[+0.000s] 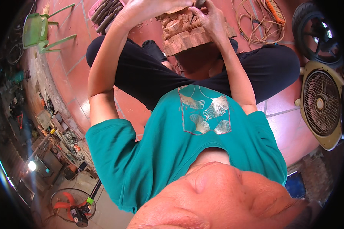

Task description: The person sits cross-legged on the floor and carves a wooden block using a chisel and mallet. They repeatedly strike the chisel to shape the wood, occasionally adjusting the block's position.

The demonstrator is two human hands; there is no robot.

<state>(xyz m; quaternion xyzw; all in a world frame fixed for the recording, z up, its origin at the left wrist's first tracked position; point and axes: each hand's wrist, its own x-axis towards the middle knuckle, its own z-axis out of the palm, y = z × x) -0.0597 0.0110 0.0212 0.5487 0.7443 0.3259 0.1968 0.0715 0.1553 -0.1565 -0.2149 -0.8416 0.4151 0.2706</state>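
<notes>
A reddish-brown carved wooden block (185, 36) rests between my crossed legs, with relief shapes on top and a rough front edge. My left hand (156, 5) reaches over its far left side at the top edge of the view, which cuts off part of the hand, so its grip is hidden. My right hand (211, 19) is bent over the block's right side, thumb and fingers closed around a small dark grey piece (199, 4). Only a short bit of that piece shows, too little to tell its kind.
A pink basket (93, 9) of dark stick-like tools (107, 15) stands at the far left, beyond a green plastic chair (36, 30). An orange power strip (276, 12) with coiled cable (252, 36), a black wheel (318, 36) and a box fan (320, 104) are on the right.
</notes>
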